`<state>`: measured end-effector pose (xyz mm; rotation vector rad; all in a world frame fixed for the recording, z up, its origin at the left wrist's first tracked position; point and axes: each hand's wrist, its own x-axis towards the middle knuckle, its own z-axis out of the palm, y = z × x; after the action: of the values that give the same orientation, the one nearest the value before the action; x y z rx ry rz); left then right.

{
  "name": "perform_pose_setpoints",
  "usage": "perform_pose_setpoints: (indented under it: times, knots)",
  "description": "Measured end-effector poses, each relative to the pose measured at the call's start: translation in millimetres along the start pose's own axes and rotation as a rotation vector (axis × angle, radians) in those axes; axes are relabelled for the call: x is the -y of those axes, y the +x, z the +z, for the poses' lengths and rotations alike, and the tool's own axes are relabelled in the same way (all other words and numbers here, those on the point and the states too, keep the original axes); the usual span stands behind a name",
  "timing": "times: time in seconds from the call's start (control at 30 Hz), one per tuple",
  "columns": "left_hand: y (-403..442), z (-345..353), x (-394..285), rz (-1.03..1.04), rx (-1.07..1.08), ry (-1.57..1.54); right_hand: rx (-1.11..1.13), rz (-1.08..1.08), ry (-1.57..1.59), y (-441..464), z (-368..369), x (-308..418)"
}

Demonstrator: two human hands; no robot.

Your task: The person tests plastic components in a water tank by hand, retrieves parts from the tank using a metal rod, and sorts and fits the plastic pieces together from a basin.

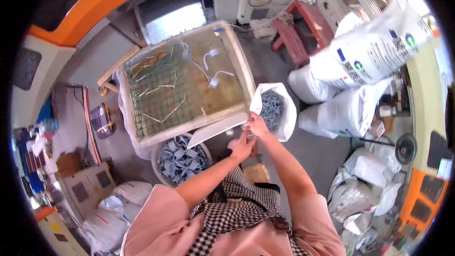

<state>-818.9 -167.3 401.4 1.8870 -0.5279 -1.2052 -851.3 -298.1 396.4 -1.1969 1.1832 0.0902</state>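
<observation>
My left hand (243,147) and my right hand (257,126) meet in front of me, fingers closed together. Whatever is between them is too small or hidden to make out. They are beside the right end of a white board (215,130) along the near edge of a water tub (244,73). In the tub are a green net (166,90) and blue-grey plastic pieces (213,82) with curved tails. Right of my hands stands an open white sack (288,114) holding thin blue-grey plastic sticks (271,109). A round bin (207,150) of blue-grey plastic pieces (182,159) sits at lower left.
Large printed white sacks (365,59) are stacked on the right, near a red wooden bench (290,40). Plastic-wrapped bundles (362,180) lie at lower right and white sacks (111,218) at lower left. A purple container (102,121) stands left of the tub.
</observation>
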Motion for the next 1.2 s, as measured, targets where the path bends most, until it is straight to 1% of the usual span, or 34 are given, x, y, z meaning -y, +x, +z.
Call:
perform_pose_setpoints:
  times: [0.07, 0.13, 0.17, 0.2, 0.27, 0.3, 0.33, 0.37, 0.4, 0.43, 0.47, 0.5, 0.53, 0.6, 0.63, 0.67, 0.73, 0.77, 0.8, 0.87, 0.9, 0.93, 1.0, 1.03, 1.07, 1.1, 1.13, 1.2]
  knots:
    - [2.2, -28.1, -14.8, -0.208, 0.349, -0.277, -0.221, -0.362, -0.548, 50.3, -22.7, -20.6]
    - [0.9, -35.7, 21.9, -0.082, 0.236, -0.266, -0.167, -0.38, -0.638, 77.2, -37.0, 2.3]
    - [-3.2, -42.9, 31.9, -0.004, 0.164, -0.181, -0.109, -0.249, -0.652, 68.0, -31.6, 43.1]
    - [-7.0, -48.5, 41.4, 0.072, 0.091, -0.093, -0.153, -0.353, -0.733, 103.2, -33.2, 30.2]
    - [-10.4, -44.4, 81.9, 0.06, 0.012, -0.327, -0.19, -0.616, -0.826, 162.6, -30.7, 20.0]
    - [-14.9, -41.1, 98.1, 0.053, -0.012, -0.335, -0.116, -0.446, -0.908, 178.2, -26.9, 34.7]
    - [-17.5, -38.1, 110.3, 0.001, -0.08, -0.243, -0.078, -0.422, -0.949, 197.6, -23.3, 41.0]
    - [-13.1, -32.8, 122.0, -0.055, -0.149, -0.152, -0.078, -0.447, -0.956, 215.3, -20.2, 45.1]
    - [-12.0, -31.3, 115.7, -0.072, -0.169, -0.164, -0.074, -0.465, -0.965, 230.6, -18.8, 45.5]
    - [-16.6, -32.9, 95.9, -0.195, -0.2, -0.267, -0.044, -0.466, -0.976, 250.6, -20.9, 40.2]
    - [-16.9, -29.8, 81.8, -0.313, -0.232, -0.372, -0.024, -0.519, -0.937, 275.6, -27.0, 32.6]
    - [-14.4, -21.2, 77.1, -0.376, -0.296, -0.399, -0.002, -0.57, -0.899, 293.2, -32.5, 27.5]
    - [-13.3, -10.2, 76.6, -0.397, -0.319, -0.42, 0.033, -0.571, -0.914, 297.8, -37.0, 30.4]
    - [-9.4, 18.7, 76.5, -0.365, -0.436, -0.438, 0.076, -0.46, -0.949, 312.8, -51.3, 47.4]
    - [-4.6, 33.3, 77.1, -0.357, -0.437, -0.584, 0.082, -0.518, -0.971, 327.1, -58.7, 45.8]
    - [6.3, 48.2, 77.8, -0.36, -0.465, -0.59, 0.106, -0.533, -0.975, 346.4, -65.4, 49.8]
    - [16.5, 75.4, 46.0, -0.394, -0.56, -0.598, 0.164, -0.596, -0.927, 359.1, -76.3, 51.9]
    - [23.5, 85.5, 33.2, -0.522, -0.532, -0.75, 0.215, -0.546, -0.93, 367.6, -78.1, 52.7]
    - [26.9, 101.4, 30.2, -0.536, -0.539, -0.767, 0.232, -0.539, -0.945, 372.3, -79.8, 48.8]
    - [42.1, 126.7, 26.0, -0.445, -0.521, -0.735, 0.278, -0.492, -0.887, 382.6, -70.5, 48.2]
    - [48.5, 131.4, 16.0, -0.457, -0.499, -0.774, 0.296, -0.58, -0.939, 397.8, -65.4, 36.5]
    - [53.3, 133.3, 6.7, -0.432, -0.477, -0.76, 0.301, -0.582, -0.935, 392.4, -58.1, 45.0]
    - [61.8, 137.2, 2.5, -0.458, -0.44, -0.765, 0.466, -0.492, -0.914, 378.5, -55.3, 55.4]
    - [64.1, 140.6, 6.4, -0.466, -0.458, -0.774, 0.405, -0.557, -0.913, 391.1, -62.6, 36.9]
    - [65.8, 144.0, 11.3, -0.472, -0.472, -0.787, 0.427, -0.605, -0.878, 390.7, -77.6, 31.1]
    - [66.8, 142.2, 12.4, -0.491, -0.49, -0.764, 0.391, -0.525, -0.881, 362.2, -96.2, 44.2]
    - [67.5, 136.5, 10.6, -0.483, -0.484, -0.719, 0.406, -0.605, -0.782, 352.5, -122.7, 35.7]
    - [66.3, 132.9, 14.8, -0.477, -0.459, -0.782, 0.336, -0.621, -0.782, 302.9, -188.3, 31.8]
